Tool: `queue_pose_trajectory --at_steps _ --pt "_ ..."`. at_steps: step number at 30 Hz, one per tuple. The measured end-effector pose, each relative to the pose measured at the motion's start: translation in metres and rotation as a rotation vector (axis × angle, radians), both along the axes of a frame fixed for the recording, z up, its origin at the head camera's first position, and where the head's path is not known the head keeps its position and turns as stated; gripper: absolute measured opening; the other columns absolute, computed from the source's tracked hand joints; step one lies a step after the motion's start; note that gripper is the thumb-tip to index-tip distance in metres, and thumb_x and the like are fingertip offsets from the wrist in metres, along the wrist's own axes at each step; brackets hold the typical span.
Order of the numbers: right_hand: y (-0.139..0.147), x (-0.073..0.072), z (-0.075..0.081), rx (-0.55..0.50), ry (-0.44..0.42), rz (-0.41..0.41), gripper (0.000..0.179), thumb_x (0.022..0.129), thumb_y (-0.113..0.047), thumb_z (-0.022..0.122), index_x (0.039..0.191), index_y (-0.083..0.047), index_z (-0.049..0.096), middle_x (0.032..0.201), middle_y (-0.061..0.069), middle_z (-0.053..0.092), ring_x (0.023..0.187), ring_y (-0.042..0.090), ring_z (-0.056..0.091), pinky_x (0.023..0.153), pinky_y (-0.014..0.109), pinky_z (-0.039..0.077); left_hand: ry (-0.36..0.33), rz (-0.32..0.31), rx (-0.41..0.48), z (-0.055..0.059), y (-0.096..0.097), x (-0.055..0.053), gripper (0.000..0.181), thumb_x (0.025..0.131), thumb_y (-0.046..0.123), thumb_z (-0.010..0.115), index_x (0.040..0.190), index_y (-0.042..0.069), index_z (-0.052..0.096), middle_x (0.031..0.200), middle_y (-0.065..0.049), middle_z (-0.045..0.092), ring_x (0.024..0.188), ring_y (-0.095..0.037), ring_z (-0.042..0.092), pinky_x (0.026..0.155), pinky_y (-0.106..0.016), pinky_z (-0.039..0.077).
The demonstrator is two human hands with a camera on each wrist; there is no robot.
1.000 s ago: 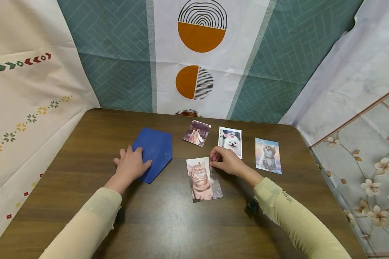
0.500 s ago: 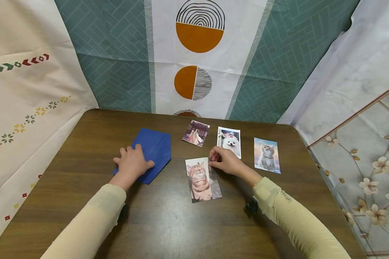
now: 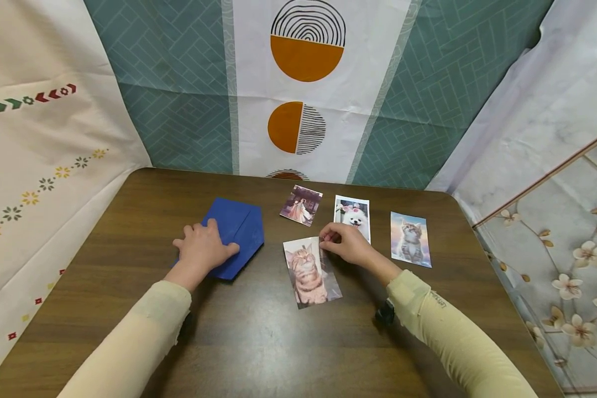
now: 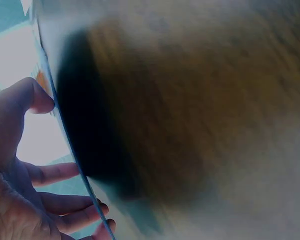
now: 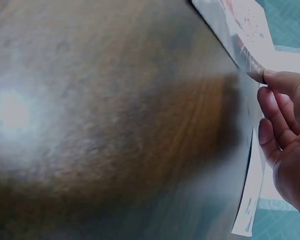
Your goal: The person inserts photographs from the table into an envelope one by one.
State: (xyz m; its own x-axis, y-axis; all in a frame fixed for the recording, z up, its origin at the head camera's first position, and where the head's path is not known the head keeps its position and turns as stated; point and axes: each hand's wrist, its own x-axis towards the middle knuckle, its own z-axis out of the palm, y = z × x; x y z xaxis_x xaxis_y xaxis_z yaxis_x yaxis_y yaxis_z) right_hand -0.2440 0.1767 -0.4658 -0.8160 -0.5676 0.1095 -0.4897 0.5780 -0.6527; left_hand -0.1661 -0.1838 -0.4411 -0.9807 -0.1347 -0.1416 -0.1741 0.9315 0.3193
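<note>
In the head view, the left hand [image 3: 203, 249] rests with spread fingers on a blue envelope [image 3: 234, 221], which lies at the left of the table. The left wrist view shows its thumb [image 4: 40, 100] and fingertips along the envelope's thin edge [image 4: 72, 145]. The right hand [image 3: 350, 243] pinches the upper right corner of a photo of an orange cat [image 3: 305, 276] between thumb and forefinger. A darker strip runs down this photo's right side. In the right wrist view, the right hand [image 5: 289, 120] holds the photo's corner [image 5: 252, 67], with the other fingers curled below.
Behind the cat photo lie a photo of a figure in a long dress [image 3: 300, 205] and a white dog photo [image 3: 353, 213], partly covered by the right hand. A kitten photo [image 3: 410, 239] lies at the right of the brown table [image 3: 273, 354]. Patterned cloths [image 3: 179, 99] stand around it.
The top edge of the cat photo has risen slightly with the right hand. The left thumb has spread a little to the right over the envelope. The other photos look still.
</note>
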Motion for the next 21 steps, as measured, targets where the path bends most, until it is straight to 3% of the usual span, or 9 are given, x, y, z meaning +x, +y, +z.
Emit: queue_pose_trajectory --at_steps 8,15,21 --pt "-0.0016 -0.0034 0.0041 -0.032 -0.014 -0.019 0.008 0.097 -0.008 0.079 0.103 -0.007 0.075 0.09 0.003 0.072 0.084 0.017 0.068 0.08 0.037 0.057 0.036 0.016 0.011 0.0068 0.0019 0.0016 0.085 0.092 0.052 0.07 0.141 -0.013 0.047 0.133 -0.049 0.05 0.126 -0.063 0.043 0.093 -0.084 0.036" --pt "0.0001 -0.0046 0.0056 -0.015 -0.031 -0.041 0.01 0.097 -0.009 0.079 0.105 -0.007 0.076 0.092 0.003 0.073 0.085 0.017 0.068 0.079 0.037 0.056 0.055 0.026 0.037 0.0053 0.0029 0.0043 0.084 0.092 0.05 0.07 0.142 -0.013 0.045 0.133 -0.049 0.051 0.126 -0.063 0.043 0.094 -0.084 0.035" --pt "0.0018 -0.0042 0.007 -0.021 -0.034 -0.044 0.01 0.097 -0.01 0.079 0.105 -0.007 0.076 0.091 0.003 0.073 0.084 0.017 0.068 0.079 0.037 0.056 0.113 0.024 0.044 0.0029 0.0052 0.0057 0.079 0.089 0.047 0.073 0.136 -0.011 0.048 0.129 -0.046 0.053 0.123 -0.062 0.044 0.09 -0.082 0.035"
